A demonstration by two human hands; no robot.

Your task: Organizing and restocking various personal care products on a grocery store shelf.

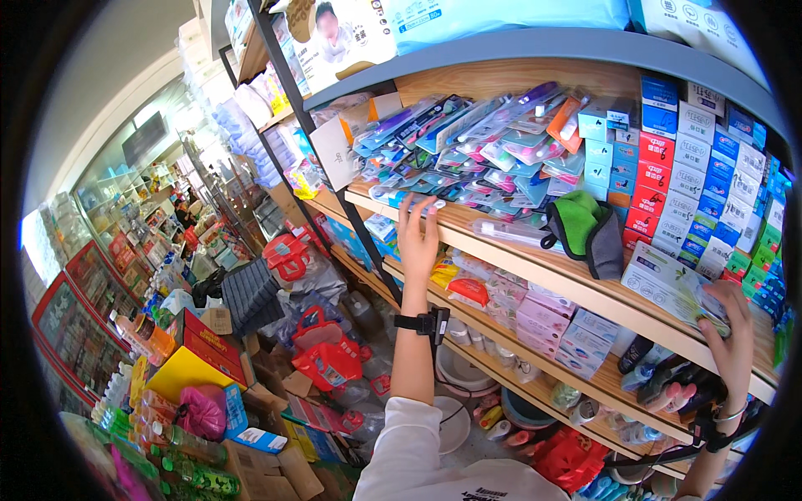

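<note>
My left hand [418, 238] reaches to the front edge of a wooden shelf [532, 253], its fingertips at a packaged toothbrush [391, 196] lying there; whether it grips the pack cannot be told. My right hand [730, 325] is at the right end of the same shelf, thumb and fingers around the end of a white and green carton [664, 282]. A pile of packaged toothbrushes [463, 150] fills the shelf's left part. A green and grey cloth [586, 232] hangs partly over the edge, beside a clear plastic pack [510, 230]. Stacked toothpaste boxes [655, 163] stand behind the carton.
Lower shelves hold pink boxes [544, 316], tissue packs and bottles. Large diaper packs [501, 19] sit above. Basins [463, 369] and red bags [326, 354] are on the floor. To the left, cartons, a yellow and red box [197, 357] and drink bottles [200, 470] crowd the floor.
</note>
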